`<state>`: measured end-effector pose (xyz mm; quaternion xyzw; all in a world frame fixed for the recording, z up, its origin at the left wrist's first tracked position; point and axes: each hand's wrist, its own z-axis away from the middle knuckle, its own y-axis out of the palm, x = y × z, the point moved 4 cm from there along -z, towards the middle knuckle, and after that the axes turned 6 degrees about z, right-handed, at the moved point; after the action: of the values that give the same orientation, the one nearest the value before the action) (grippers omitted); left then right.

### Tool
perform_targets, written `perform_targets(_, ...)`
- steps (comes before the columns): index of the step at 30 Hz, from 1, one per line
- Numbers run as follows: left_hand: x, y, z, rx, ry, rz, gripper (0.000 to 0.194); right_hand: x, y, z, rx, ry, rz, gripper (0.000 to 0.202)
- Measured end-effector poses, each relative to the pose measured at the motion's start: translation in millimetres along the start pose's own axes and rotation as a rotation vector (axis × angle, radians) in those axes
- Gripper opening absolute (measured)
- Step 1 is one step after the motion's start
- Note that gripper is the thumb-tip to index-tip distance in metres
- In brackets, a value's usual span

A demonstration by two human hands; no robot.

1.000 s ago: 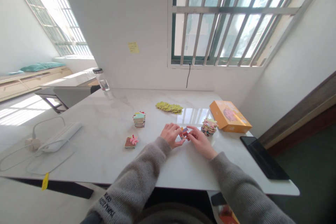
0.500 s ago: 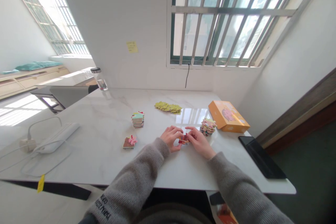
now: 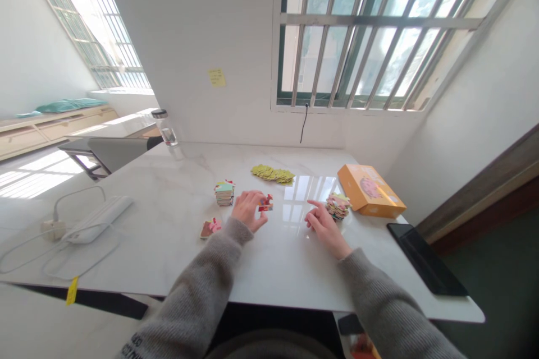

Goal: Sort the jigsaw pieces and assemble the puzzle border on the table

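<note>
My left hand pinches a small red, patterned jigsaw piece between thumb and fingers, above the table. Whether it is one piece or two joined, I cannot tell. Just left of that hand stands a neat stack of pieces with a pale green top. Below it lies a lower pile of brown and pink pieces, close to my left sleeve. My right hand holds nothing; its index finger points out and the others curl loosely. Behind it rises an uneven stack of pieces.
Yellow-green pieces lie overlapping in a row farther back. An orange box and a black tablet-like slab are on the right. A clear bottle stands at the back left, a white power strip with cables at the left.
My hands were together at the red piece; now they are apart. The left has carried it leftward toward the stacks. The right has let go and moved slightly right.
</note>
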<state>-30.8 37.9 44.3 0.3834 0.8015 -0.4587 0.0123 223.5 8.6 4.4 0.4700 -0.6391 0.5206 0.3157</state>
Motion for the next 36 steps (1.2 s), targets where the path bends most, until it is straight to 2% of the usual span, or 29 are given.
perform_targets(4,50.2,-55.4,-12.6,0.009,-0.112,-0.141,0.029,4.5,3.5,3.1,0.055,-0.034,0.057,0.043)
perform_targets(6,76.4,-73.5,-20.9,0.084,-0.181,-0.199,0.030,5.9,4.5,4.5,0.078,-0.053,0.105,0.042)
perform_targets(8,97.8,-84.3,-28.0,0.143,-0.232,-0.238,0.029,6.3,4.5,5.3,0.092,-0.067,0.148,0.042)
perform_targets(12,119.4,-87.7,-35.2,0.223,-0.269,-0.259,0.029,6.5,4.0,5.8,0.109,-0.082,0.196,0.041)
perform_targets(24,136.4,-77.3,-33.7,0.280,-0.307,-0.234,0.032,9.6,5.7,8.1,0.168,-0.053,0.208,0.039)
perform_targets(26,135.0,-78.6,-33.4,0.245,-0.256,-0.200,0.035,9.5,5.5,8.2,0.172,-0.047,0.207,0.040)
perform_targets(28,124.9,-81.0,-34.6,0.168,-0.163,-0.138,0.038,9.4,5.5,8.2,0.173,-0.043,0.207,0.040)
perform_targets(32,84.4,-76.7,-36.3,0.041,-0.030,-0.014,0.036,8.6,6.6,7.3,0.161,-0.054,0.234,0.038)
perform_targets(36,40.0,-45.8,-34.9,0.139,0.078,0.044,0.038,6.3,8.1,6.3,0.146,-0.060,0.266,0.036)
